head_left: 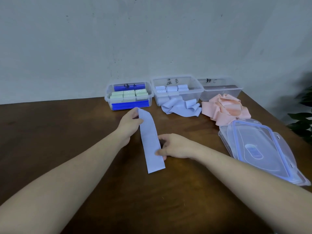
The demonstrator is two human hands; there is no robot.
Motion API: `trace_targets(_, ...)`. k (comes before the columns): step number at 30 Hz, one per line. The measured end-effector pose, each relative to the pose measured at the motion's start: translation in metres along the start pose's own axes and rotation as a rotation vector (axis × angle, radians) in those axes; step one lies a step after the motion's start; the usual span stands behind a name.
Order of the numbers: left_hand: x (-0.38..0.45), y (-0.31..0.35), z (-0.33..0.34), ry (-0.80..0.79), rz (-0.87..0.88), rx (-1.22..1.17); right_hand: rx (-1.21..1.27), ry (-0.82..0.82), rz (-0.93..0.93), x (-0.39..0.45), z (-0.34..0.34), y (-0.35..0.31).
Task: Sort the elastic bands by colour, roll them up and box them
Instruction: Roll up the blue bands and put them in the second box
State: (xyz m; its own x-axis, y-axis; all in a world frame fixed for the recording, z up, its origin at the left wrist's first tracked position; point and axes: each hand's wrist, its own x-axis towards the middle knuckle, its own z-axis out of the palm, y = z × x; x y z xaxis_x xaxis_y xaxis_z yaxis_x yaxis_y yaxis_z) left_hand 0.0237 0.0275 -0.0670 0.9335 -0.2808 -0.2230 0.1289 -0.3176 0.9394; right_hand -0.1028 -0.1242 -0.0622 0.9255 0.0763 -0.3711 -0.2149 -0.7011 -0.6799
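**Blue band stretched flat between two hands**

On the brown table point(67, 149), a pale blue band point(151, 142) lies flat, running from 11 to 5 o'clock. Left hand point(130, 123) pinches its far end; right hand point(175, 146) grips its edge midway. Three clear boxes point(177, 92) stand at 12 o'clock, loose blue and pink bands point(222, 108) before them.

A plain indoor work corner is shown, more a makeshift sorting station than a furnished room, though its exact kind cannot be told. A dark brown wooden table point(67, 149) is set against a bare, scuffed grey-white wall point(152, 39). Three clear plastic boxes point(177, 92) with handwritten labels are lined up at the far edge, box lids point(263, 149) are stacked at the right, and plant leaves point(303, 119) are seen beyond the right edge.
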Motion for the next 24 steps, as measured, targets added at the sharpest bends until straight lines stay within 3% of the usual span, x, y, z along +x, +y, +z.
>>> trace_targets(3,-0.004,-0.003,0.0,-0.07,0.016,-0.124,0.042,-0.067,0.005,-0.012,-0.001,-0.002)
trace_targets(13,-0.004,-0.006,-0.003,-0.082,0.039,-0.047,-0.04,-0.158,-0.001,-0.031,0.009,-0.004)
trace_targets(19,-0.009,-0.014,-0.001,-0.06,0.076,0.1,-0.117,-0.071,-0.028,-0.039,0.016,0.003)
trace_targets(24,-0.02,-0.023,-0.002,-0.049,0.129,0.297,-0.163,0.002,-0.199,-0.046,0.021,0.017)
